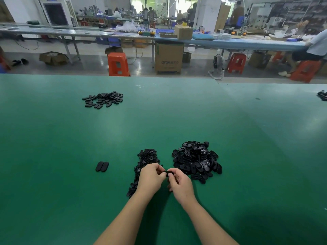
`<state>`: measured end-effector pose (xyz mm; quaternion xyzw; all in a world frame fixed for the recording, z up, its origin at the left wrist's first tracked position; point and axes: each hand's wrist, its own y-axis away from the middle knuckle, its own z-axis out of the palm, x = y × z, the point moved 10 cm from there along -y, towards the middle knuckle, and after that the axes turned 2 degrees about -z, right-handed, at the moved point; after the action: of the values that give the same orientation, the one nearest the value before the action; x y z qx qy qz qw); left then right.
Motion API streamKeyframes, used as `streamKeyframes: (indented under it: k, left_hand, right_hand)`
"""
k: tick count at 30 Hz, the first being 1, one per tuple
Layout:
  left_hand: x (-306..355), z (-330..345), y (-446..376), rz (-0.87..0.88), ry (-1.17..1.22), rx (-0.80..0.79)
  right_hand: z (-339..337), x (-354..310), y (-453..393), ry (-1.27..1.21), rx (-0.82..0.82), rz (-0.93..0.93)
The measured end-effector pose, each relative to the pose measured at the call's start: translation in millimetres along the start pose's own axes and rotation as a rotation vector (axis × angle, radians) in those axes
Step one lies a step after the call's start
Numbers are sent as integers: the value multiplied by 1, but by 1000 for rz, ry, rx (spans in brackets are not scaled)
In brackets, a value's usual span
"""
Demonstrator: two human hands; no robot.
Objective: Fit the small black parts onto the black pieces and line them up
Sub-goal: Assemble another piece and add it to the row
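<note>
The left hand (151, 175) and the right hand (178, 183) meet above a green table (53, 147), and both pinch one black piece (167, 172) between the fingertips; a small part on it is perhaps there, but it is too hidden to tell. Behind the left hand lies a heap of small parts (146, 160), and just right of it a bigger heap of oval pieces (196, 160). Two pieces (102, 166) lie side by side on the left, and another pile (103, 101) sits far back. Beyond the table are orange stools (117, 64), a cardboard box (169, 58) and long workbenches (230, 44).

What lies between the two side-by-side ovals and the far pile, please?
Only bare green table separates the two ovals from the far pile, per the head view.
</note>
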<state>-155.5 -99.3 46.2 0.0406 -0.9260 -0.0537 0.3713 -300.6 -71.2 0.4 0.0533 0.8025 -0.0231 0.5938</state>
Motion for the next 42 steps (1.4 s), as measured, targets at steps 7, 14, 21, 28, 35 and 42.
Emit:
streamKeyframes:
  k: [7, 14, 21, 28, 35, 42]
  left_hand:
    - [-2, 2, 0, -15, -16, 5]
    - [-3, 3, 2, -52, -7, 25]
    - [7, 3, 8, 23, 3, 63]
    - [13, 2, 7, 77, -22, 55]
    - [21, 4, 11, 166, -116, 59]
    - [19, 4, 12, 182, -83, 96]
  right_hand:
    - [0, -1, 1, -28, -7, 9]
    - [0, 0, 1, -54, -12, 21]
    - [-2, -1, 1, -85, 16, 11]
    - [-2, 0, 1, -115, 16, 3]
    - [-1, 3, -1, -101, 5, 10]
    - [0, 4, -4, -37, -10, 2]
